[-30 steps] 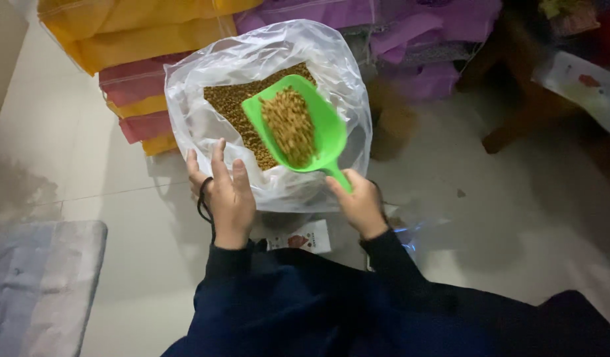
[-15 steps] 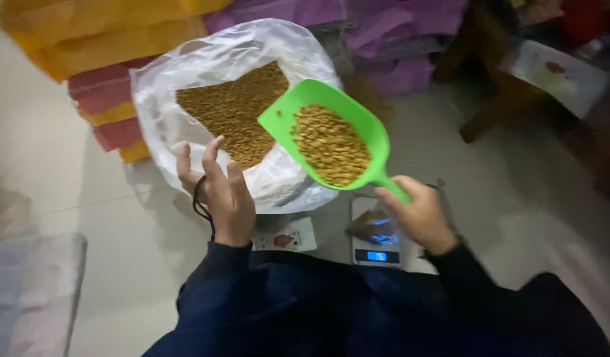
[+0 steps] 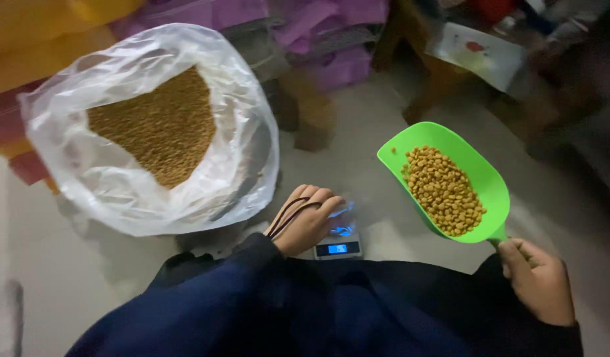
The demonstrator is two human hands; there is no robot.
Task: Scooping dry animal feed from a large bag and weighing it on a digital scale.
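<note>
Pale tiled floor [image 3: 74,277], dim light; purple and yellow sacks [image 3: 305,26] stacked along the far edge, a wooden stool leg [image 3: 437,86] at upper right. Big clear plastic bag [image 3: 245,132] sits open on the floor at left, mouth rolled wide, brown pellet feed [image 3: 156,125] heaped inside. Open floor between the bag's right edge and the scoop, only the scale in it.

Right hand [image 3: 539,281] low right, fingers closed around the handle of a green plastic scoop [image 3: 487,175]. Scoop is held level in the air, well apart from the bag, right of the scale, roughly half full of tan pellets [image 3: 444,192]; none at the rim.

Left hand [image 3: 308,221] is on a small digital scale [image 3: 338,248] on the floor, fingers curled over its platform, touching it; whether they grip anything, can't tell. Black band at the wrist. Scale display glows blue, just beside the dark blue sleeve [image 3: 239,297]. Bag's near edge is close to the left forearm, not touching.
</note>
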